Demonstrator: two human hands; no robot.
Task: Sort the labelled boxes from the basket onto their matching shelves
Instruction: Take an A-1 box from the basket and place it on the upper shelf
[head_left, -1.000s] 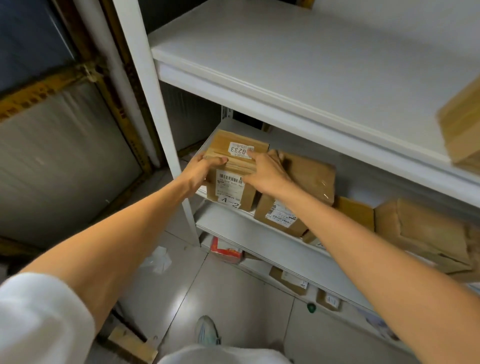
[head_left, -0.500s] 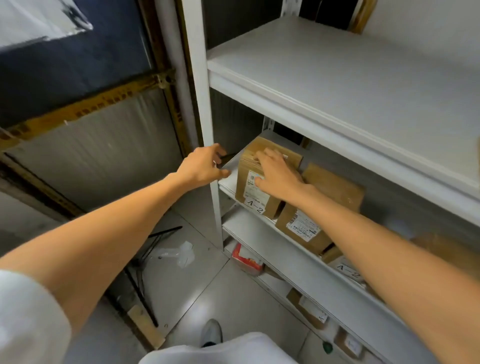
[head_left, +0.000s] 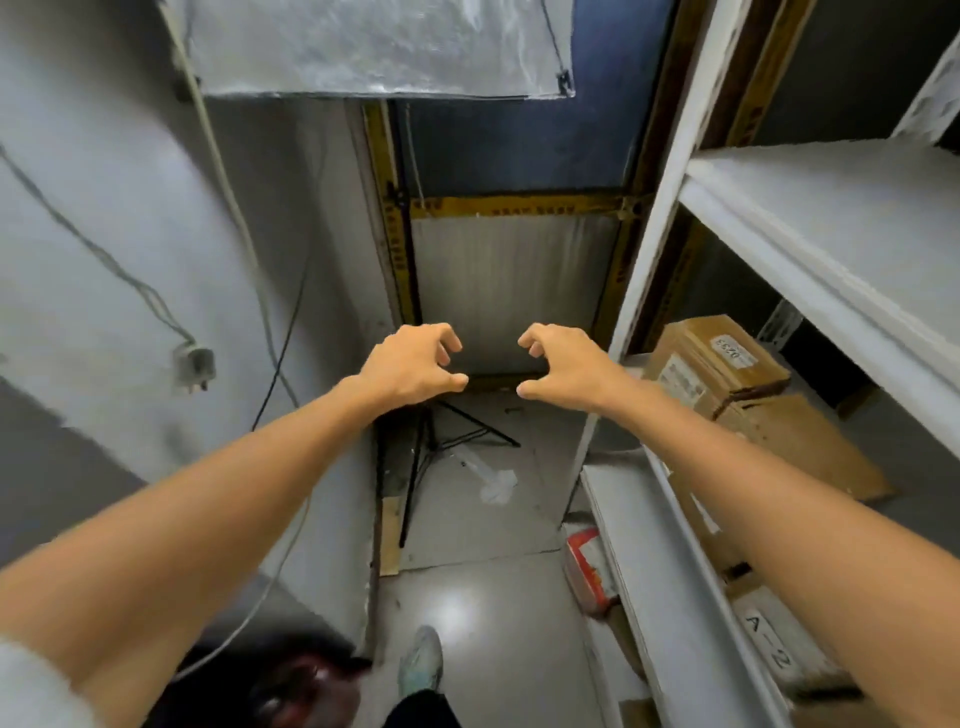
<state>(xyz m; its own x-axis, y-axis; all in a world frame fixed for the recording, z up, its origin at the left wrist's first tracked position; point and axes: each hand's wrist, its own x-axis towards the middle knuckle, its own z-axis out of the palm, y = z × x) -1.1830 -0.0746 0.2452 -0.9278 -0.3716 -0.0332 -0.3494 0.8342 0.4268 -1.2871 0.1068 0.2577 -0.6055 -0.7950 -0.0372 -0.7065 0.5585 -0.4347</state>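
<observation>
Narrow aisle: glossy tiled floor (head_left: 493, 597), a black tripod stand (head_left: 431, 467) at the far end, a white shelving unit (head_left: 831, 223) down the right side. The 0233 box (head_left: 711, 364) sits at the left end of the middle shelf, touching a second brown carton (head_left: 800, 447). Half a second ago the right hand (head_left: 563, 364) lay on that box. Now it and the left hand (head_left: 410, 364) hover over the aisle, fingers half curled, holding nothing.

One head cam, wide-angle, aimed forward and down along both outstretched arms. Mid-frame, close to lens: left hand (head_left: 413, 364) and right hand (head_left: 569, 364); shelf rack (head_left: 649, 519) runs down the right edge, floor (head_left: 483, 597) below.
</observation>
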